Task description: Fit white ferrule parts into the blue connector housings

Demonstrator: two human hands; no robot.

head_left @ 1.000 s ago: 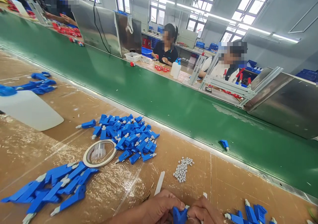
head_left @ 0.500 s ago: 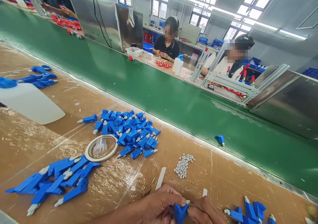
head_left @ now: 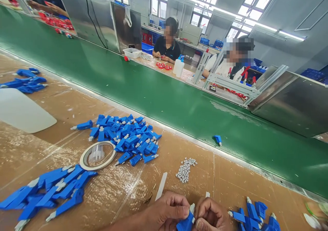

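Tape ring is taken as the landmark in the head view. Well to its right, at the lower edge, a blue part with a pale tip is gripped between the thumb and curled fingers of the left hand. Fingers of the right hand are curled in beside the part; whether it is also pinched by them cannot be told. A cluster of grey pieces is noted right of the ring, above the hands. A blue heap is found just right of the ring, and another blue group at its lower left. Beyond the ring, a single blue piece is carried on the green belt.
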